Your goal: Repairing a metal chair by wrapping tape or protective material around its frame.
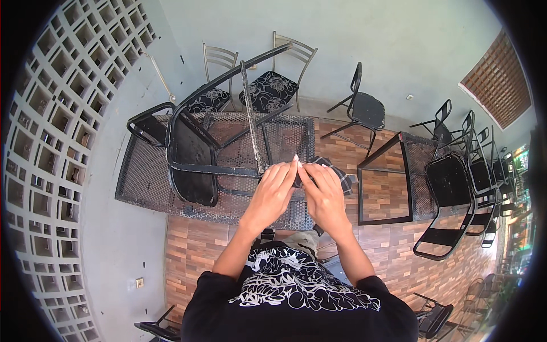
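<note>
My left hand (270, 192) and my right hand (326, 195) meet over the perforated metal table (142, 171). Their thumbs and fingertips press together, and whatever lies between them is hidden or too small to name. Just left of my left hand is the worn corner of a black metal chair (194, 154), which rests tipped over on the table with its legs sticking up and to the right. I cannot tell whether that hand touches the frame. A dark checked cloth (337, 175) lies behind and beside my right hand, partly covered by it.
Two grey metal chairs with patterned seats, one chair (270, 91) nearer the middle, stand behind the table by the wall. A black chair (367, 109) is farther right. An open black frame (384, 219) joins another mesh top, with several black chairs (450, 182) beyond.
</note>
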Action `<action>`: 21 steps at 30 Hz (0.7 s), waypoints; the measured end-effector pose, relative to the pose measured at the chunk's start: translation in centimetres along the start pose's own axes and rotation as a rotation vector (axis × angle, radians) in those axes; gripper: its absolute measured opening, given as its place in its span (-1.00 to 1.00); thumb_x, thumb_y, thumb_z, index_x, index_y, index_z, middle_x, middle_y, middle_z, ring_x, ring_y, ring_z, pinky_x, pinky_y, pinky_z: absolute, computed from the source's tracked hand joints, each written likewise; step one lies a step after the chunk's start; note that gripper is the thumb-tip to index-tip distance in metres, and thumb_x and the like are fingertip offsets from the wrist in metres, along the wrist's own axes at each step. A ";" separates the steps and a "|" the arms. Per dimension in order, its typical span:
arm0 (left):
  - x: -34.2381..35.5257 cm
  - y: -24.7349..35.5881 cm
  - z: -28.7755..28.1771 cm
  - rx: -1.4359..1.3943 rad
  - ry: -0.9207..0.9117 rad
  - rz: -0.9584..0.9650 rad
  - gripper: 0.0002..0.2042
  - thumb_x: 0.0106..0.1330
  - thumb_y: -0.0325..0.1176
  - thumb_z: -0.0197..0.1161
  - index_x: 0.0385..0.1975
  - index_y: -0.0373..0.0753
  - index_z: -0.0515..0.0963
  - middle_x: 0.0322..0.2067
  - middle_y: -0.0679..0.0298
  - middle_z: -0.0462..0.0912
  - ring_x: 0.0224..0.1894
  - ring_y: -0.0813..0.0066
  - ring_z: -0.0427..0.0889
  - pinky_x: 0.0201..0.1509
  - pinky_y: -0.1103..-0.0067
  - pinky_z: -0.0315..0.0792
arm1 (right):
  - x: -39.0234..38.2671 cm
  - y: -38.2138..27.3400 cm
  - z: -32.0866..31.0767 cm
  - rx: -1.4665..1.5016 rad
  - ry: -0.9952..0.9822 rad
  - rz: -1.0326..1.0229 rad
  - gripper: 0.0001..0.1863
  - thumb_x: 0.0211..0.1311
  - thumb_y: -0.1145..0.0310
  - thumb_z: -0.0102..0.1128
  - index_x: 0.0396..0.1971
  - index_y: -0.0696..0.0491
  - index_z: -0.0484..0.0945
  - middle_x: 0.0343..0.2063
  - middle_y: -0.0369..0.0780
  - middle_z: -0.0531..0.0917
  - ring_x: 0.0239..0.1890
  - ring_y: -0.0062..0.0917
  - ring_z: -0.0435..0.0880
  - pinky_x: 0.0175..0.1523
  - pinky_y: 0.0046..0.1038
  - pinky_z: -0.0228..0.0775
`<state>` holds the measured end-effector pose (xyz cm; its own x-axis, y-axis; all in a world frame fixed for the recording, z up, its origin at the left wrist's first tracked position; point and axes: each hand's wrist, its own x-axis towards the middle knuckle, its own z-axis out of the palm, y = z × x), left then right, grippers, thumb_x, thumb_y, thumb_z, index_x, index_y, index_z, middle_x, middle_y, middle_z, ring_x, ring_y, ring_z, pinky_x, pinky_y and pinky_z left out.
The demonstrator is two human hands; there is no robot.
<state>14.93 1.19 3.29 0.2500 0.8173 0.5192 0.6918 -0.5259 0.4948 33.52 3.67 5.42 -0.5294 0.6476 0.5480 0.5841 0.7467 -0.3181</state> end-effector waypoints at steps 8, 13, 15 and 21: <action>0.9 1.5 1.2 0.073 0.003 0.028 -0.27 0.20 -0.58 0.41 0.44 -0.51 0.34 0.20 -0.08 0.55 0.24 -0.08 0.54 0.39 0.14 0.39 | -0.6 1.1 -2.1 0.040 -0.006 0.016 -0.42 0.20 0.63 0.26 0.29 0.17 0.59 0.13 -0.07 0.65 0.24 -0.12 0.62 0.42 -0.06 0.37; 2.1 3.5 2.9 0.100 -0.004 0.056 -0.28 0.22 -0.56 0.40 0.43 -0.56 0.33 0.16 -0.09 0.55 0.24 -0.07 0.53 0.40 0.15 0.39 | -1.9 2.7 -3.5 0.016 0.027 0.015 -0.37 0.08 0.67 0.24 0.26 0.20 0.60 0.16 -0.07 0.63 0.26 -0.12 0.59 0.41 -0.06 0.40; 2.5 3.8 3.1 0.110 -0.008 0.062 -0.28 0.22 -0.56 0.40 0.43 -0.56 0.33 0.16 -0.09 0.55 0.24 -0.07 0.53 0.40 0.15 0.39 | -2.1 2.9 -3.8 0.019 0.038 0.025 -0.37 0.07 0.67 0.24 0.25 0.20 0.60 0.16 -0.07 0.63 0.25 -0.11 0.60 0.41 -0.06 0.40; 2.8 4.2 3.4 0.097 0.000 0.053 -0.28 0.22 -0.56 0.41 0.43 -0.54 0.34 0.18 -0.09 0.56 0.25 -0.06 0.53 0.38 0.17 0.40 | -2.3 3.7 -4.4 0.055 0.021 0.017 -0.39 0.08 0.66 0.25 0.24 0.21 0.62 0.15 -0.06 0.64 0.22 -0.10 0.62 0.38 -0.03 0.41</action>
<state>20.86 2.01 4.44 0.2882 0.7890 0.5426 0.7399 -0.5432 0.3969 39.61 4.32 6.43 -0.5065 0.6576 0.5577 0.5583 0.7430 -0.3690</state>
